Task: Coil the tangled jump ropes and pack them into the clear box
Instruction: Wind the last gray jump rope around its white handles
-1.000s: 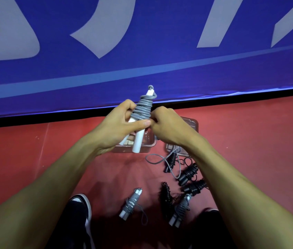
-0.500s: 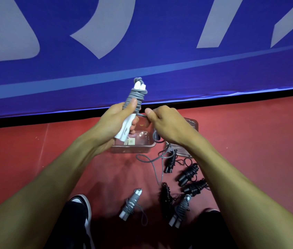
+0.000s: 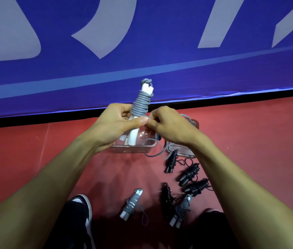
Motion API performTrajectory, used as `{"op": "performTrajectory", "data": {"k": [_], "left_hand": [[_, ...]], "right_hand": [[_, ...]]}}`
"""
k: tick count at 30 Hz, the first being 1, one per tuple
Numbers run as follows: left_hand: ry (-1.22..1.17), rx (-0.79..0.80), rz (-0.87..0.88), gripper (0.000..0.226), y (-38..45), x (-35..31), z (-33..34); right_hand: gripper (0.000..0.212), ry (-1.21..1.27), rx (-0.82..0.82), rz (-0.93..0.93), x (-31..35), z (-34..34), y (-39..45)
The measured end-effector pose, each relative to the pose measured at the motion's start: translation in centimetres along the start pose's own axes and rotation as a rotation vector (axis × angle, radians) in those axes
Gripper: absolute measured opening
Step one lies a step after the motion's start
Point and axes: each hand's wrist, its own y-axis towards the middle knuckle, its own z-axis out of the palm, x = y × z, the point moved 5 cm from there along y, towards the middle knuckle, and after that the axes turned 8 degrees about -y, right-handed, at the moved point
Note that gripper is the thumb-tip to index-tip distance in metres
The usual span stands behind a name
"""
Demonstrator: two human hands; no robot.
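Step in hand: coiling, near the end of one rope. Your left hand (image 3: 114, 124) grips the white handles of the grey jump rope (image 3: 141, 103), thumb clamped across them; the finished turns stack just above your fingers. Your right hand (image 3: 167, 125) pinches the loose tail beside that thumb. The clear box (image 3: 133, 147) sits below both hands. Next, likely: tuck the tail, then lower the bundle in.

3 grey jump ropes (image 3: 141, 104) show, 1 held and 2 on the floor, plus 4 black jump ropes (image 3: 190, 173), 1 clear box (image 3: 133, 147), 1 lid (image 3: 181, 150) and 2 hands (image 3: 117, 125).
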Motion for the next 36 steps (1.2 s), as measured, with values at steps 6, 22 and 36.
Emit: {"op": "performTrajectory", "data": {"k": [6,22,36], "left_hand": [[0.08,-0.071,0.019,0.043,0.2,0.1,-0.7],[0.106,-0.054,-0.007,0.025,-0.1,-0.1,-0.9],[0.436,-0.073,0.037,0.032,-0.2,-0.4,-1.3]], "right_hand": [[0.024,0.155,-0.002,-0.055,0.7,0.8,0.1],[0.025,0.174,0.048,0.012,0.5,0.6,-0.3],[0.021,0.211,0.091,-0.065,0.7,1.0,-0.3]]}}
